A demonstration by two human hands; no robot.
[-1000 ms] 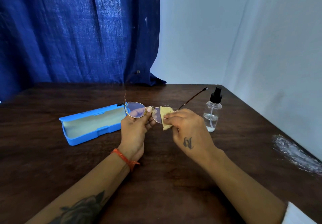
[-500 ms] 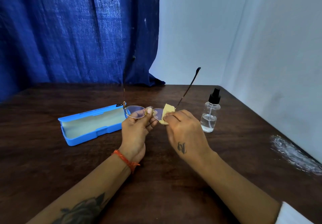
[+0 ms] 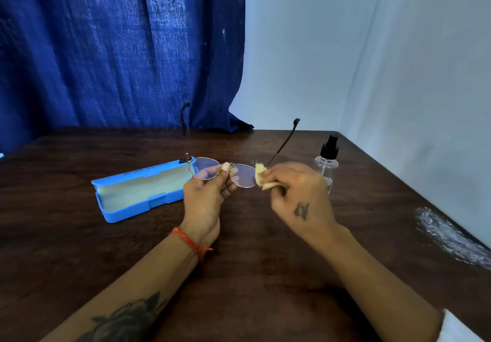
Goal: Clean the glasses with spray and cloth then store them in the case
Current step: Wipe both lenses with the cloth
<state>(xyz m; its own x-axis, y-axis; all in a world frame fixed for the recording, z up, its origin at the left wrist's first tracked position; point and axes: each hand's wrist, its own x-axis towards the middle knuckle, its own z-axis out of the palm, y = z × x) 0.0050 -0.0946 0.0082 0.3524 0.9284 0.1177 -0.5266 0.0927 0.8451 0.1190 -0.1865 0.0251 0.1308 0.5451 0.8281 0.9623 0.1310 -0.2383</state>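
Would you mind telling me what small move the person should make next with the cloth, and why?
Probably slide the yellow cloth back across the right-hand lens: the right hand pinches it at that lens's outer edge, while the left hand steadies the glasses at the bridge. The blue case lies open, waiting.
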